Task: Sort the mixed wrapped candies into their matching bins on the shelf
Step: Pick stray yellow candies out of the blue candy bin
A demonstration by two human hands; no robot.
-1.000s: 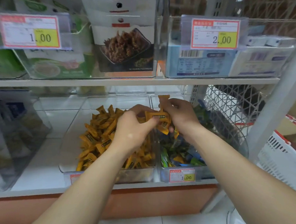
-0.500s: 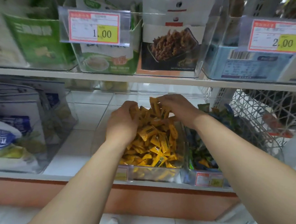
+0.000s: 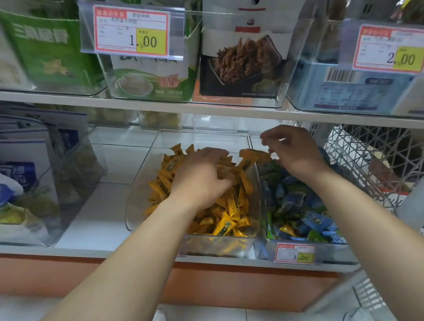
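**Lower shelf, candy bins: one yellow piece in transfer**

- Shelf (image 3: 98, 215): white board. At far left is a clear bin of blue-and-white packs (image 3: 13, 185).
- Yellow bin (image 3: 140, 180): clear, heaped with yellow candies (image 3: 227, 218).
- Left hand (image 3: 200, 177): laid on the heap with its fingers bent down among the wrappers. I cannot tell whether its grip holds any.
- Yellow candy (image 3: 253, 155): level with the rim, over the wall between the two bins.
- Right hand (image 3: 295, 153): grip together, pinching that candy by its end.
- Mixed bin (image 3: 336, 254): blue and green candies (image 3: 295, 202), with a few yellow strays at the front.
- Wire basket (image 3: 355, 154): white, beside the mixed bin.
- Upper shelf (image 3: 209, 109): bagged snacks behind price tags.

Step, by my judgement: returning a stray to the yellow bin. The next move would be to let it go clear of the wall, then pick out the remaining yellow pieces.
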